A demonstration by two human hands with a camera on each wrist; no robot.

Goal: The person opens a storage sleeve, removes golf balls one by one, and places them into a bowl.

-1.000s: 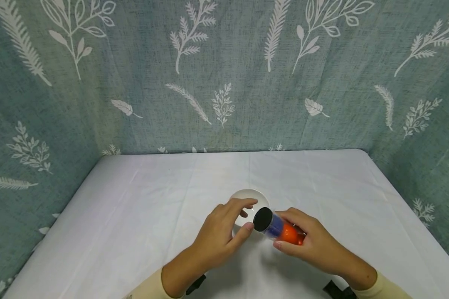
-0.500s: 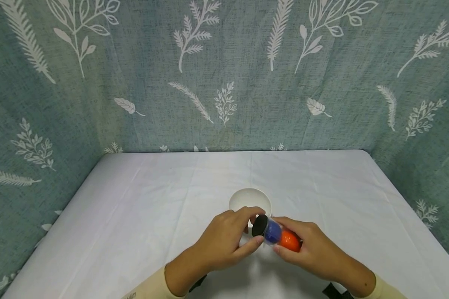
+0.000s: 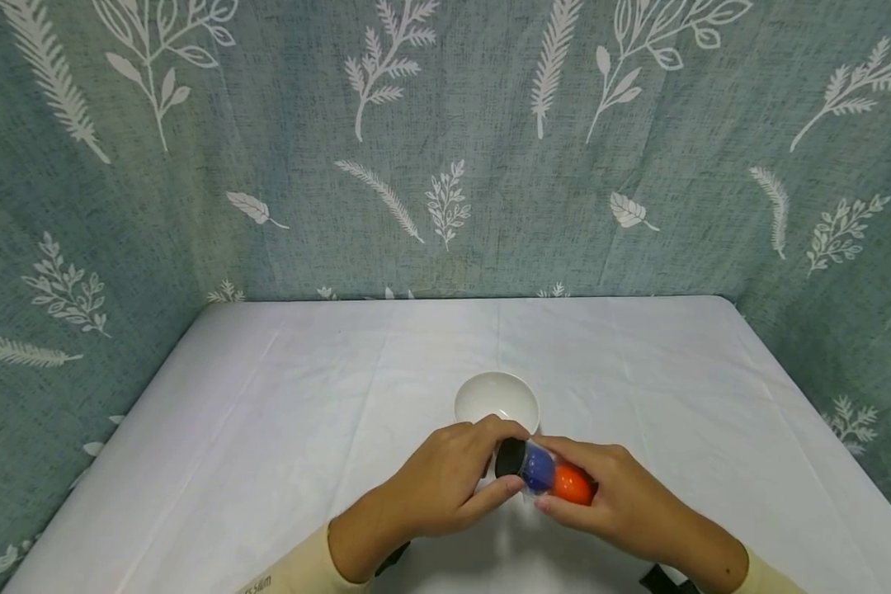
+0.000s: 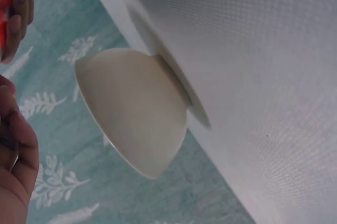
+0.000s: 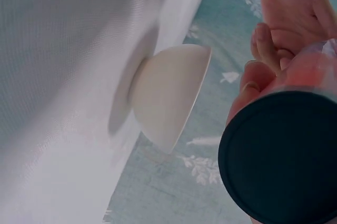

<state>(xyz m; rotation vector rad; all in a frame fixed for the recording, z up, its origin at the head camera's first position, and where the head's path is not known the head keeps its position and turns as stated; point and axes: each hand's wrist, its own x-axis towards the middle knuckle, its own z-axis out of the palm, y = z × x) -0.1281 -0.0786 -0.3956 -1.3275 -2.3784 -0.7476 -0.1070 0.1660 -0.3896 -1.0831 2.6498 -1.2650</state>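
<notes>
A clear jar with a black lid [image 3: 510, 458] is held tilted above the table, its lid end toward the left. Inside it show a blue ball-like item [image 3: 539, 469] and an orange one [image 3: 572, 485]. My right hand [image 3: 619, 495] grips the jar's body, hiding its far end in the head view. With thumb and fingers, my left hand [image 3: 456, 478] pinches the lid from its two sides. Close to the right wrist camera is a dark round end [image 5: 281, 158] of the jar. Just beyond the hands stands a white bowl [image 3: 496, 398], partly covered by the left fingers.
A white cloth covers the table [image 3: 282, 421]. Green curtains with pale leaf prints [image 3: 445, 206] hang behind it and at both sides. The bowl [image 4: 131, 110] stands upright on the cloth in both wrist views.
My left fingers have closed in from beside the lid to take hold of it. The jar has shifted slightly, and more of the bowl shows.
</notes>
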